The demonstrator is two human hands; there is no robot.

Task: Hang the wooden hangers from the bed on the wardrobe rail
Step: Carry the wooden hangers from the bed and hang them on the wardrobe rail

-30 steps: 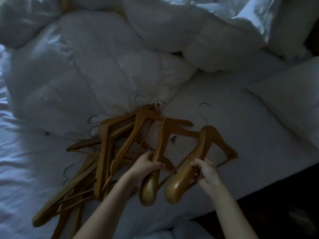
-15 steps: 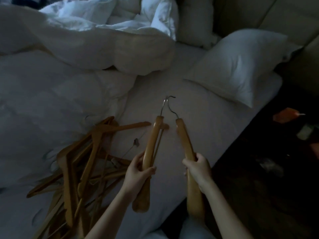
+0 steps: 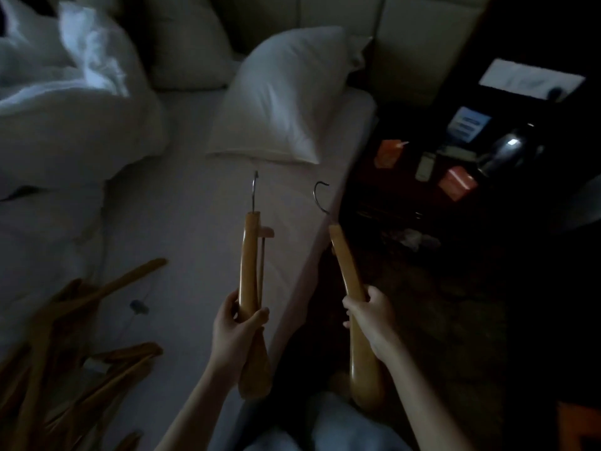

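Observation:
My left hand (image 3: 235, 327) grips a wooden hanger (image 3: 249, 255) edge-on above the bed sheet (image 3: 182, 229), its metal hook pointing away from me. My right hand (image 3: 370, 317) grips a second wooden hanger (image 3: 344, 262) past the bed's right edge, over the dark floor, with its hook curled to the left. A pile of several more wooden hangers (image 3: 71, 353) lies on the sheet at the lower left. No wardrobe or rail is in view.
A white pillow (image 3: 286, 96) lies at the head of the bed, and a crumpled white duvet (image 3: 65, 125) covers the left side. To the right stands a dark bedside table (image 3: 422, 203) with small packets, a card and a kettle (image 3: 507, 151). The room is dim.
Both hangers have left the pile and come up off the bed. My view has swung right towards the bedside table, and the two hangers, hooks touching before, are now apart.

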